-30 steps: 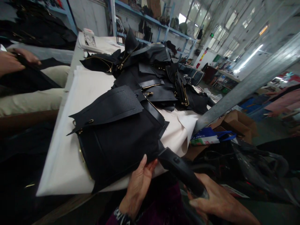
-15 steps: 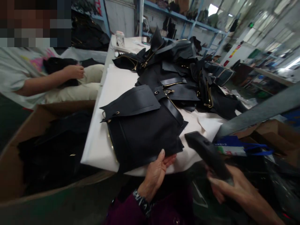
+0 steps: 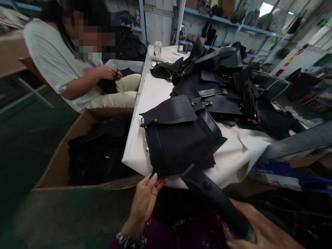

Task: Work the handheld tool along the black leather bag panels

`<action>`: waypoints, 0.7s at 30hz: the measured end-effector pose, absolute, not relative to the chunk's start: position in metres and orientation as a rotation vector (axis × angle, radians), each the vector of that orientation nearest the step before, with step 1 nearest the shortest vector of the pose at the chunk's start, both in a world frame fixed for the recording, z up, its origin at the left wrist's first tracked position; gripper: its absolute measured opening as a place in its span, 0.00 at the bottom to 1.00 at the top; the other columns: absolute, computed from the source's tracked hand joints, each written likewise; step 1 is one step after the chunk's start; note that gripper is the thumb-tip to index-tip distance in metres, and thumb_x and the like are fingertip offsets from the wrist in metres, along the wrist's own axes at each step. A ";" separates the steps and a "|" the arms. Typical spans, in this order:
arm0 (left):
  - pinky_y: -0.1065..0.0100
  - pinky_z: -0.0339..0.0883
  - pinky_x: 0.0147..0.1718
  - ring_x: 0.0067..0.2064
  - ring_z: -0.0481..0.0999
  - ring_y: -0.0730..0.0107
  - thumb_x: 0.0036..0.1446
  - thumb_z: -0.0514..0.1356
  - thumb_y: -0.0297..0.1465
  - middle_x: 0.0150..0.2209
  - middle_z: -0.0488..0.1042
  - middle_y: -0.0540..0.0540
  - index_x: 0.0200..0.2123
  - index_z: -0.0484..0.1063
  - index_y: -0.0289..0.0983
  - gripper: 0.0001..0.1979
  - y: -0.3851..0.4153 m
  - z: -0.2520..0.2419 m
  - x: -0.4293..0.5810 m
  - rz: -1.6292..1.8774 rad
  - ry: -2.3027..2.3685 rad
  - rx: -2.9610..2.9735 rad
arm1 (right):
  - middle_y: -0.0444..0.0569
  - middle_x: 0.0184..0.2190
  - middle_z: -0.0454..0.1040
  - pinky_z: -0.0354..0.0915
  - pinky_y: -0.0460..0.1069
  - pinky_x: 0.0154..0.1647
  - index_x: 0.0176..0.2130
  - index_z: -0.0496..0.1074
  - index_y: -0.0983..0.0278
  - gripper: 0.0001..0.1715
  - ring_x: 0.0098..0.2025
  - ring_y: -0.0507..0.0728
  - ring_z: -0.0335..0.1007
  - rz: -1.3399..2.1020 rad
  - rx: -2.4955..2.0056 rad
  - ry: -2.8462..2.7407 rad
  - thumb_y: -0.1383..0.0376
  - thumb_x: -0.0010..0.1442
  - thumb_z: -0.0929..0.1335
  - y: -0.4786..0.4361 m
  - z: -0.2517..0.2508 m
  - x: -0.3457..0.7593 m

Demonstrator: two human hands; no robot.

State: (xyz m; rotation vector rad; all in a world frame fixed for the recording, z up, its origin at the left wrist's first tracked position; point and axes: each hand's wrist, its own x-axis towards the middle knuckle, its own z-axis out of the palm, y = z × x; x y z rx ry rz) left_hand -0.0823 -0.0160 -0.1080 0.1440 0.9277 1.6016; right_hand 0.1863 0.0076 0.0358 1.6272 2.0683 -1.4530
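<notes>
On the table's near edge lies a black bag piece (image 3: 181, 148) with a gold zipper down its left side, a dark flap (image 3: 168, 112) and small metal rings across its top. My left hand (image 3: 145, 197) pinches the lower left corner of this piece between thumb and fingers. Wrapped in my right hand (image 3: 254, 224) is a black handheld tool (image 3: 215, 193) with a long body and a blunt, flat end. Its tip is by the piece's lower right edge; whether they touch I cannot tell. The tool's exact kind does not show.
More black bag pieces (image 3: 220, 76) with gold zippers are heaped behind on the white-covered table (image 3: 155, 86). At left stands a cardboard box (image 3: 59, 152) holding black pieces. A seated co-worker (image 3: 52, 52) is beyond it. A grey metal bar (image 3: 298, 140) slants in from the right.
My left hand has moved left along the bottom edge to the piece's corner. My right hand has brought the tool leftward, closer to the piece. The view has turned left.
</notes>
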 end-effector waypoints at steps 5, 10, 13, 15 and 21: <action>0.67 0.69 0.45 0.42 0.76 0.67 0.55 0.61 0.29 0.38 0.79 0.44 0.38 0.77 0.32 0.08 -0.010 -0.103 -0.074 1.514 0.853 0.270 | 0.50 0.48 0.68 0.61 0.54 0.50 0.59 0.59 0.59 0.38 0.48 0.62 0.64 -1.525 1.452 2.081 0.56 0.51 0.70 0.008 0.032 0.158; 0.72 0.68 0.40 0.43 0.75 0.67 0.54 0.63 0.31 0.33 0.80 0.48 0.37 0.79 0.36 0.08 -0.010 -0.110 -0.072 1.456 0.865 0.351 | 0.44 0.34 0.70 0.63 0.45 0.33 0.41 0.70 0.65 0.17 0.36 0.55 0.66 -1.590 1.405 2.106 0.65 0.49 0.70 0.017 0.038 0.127; 0.71 0.68 0.41 0.42 0.75 0.67 0.54 0.62 0.31 0.35 0.80 0.46 0.38 0.79 0.35 0.09 -0.011 -0.117 -0.070 1.415 0.892 0.392 | 0.42 0.29 0.68 0.60 0.42 0.26 0.38 0.68 0.66 0.14 0.28 0.50 0.64 -1.697 1.443 2.081 0.67 0.49 0.69 0.026 0.044 0.118; 0.69 0.67 0.44 0.40 0.76 0.67 0.54 0.62 0.32 0.36 0.80 0.45 0.38 0.79 0.34 0.10 -0.010 -0.117 -0.067 1.402 0.898 0.403 | 0.41 0.28 0.67 0.61 0.42 0.24 0.40 0.66 0.66 0.15 0.24 0.48 0.63 -1.769 1.504 2.037 0.65 0.51 0.69 0.031 0.049 0.122; 0.67 0.66 0.48 0.41 0.75 0.68 0.54 0.62 0.34 0.38 0.80 0.48 0.37 0.79 0.38 0.09 -0.006 -0.109 -0.063 1.433 0.861 0.409 | 0.44 0.31 0.68 0.63 0.44 0.29 0.39 0.68 0.66 0.14 0.30 0.52 0.66 -1.563 1.592 2.078 0.65 0.51 0.69 0.026 0.059 0.146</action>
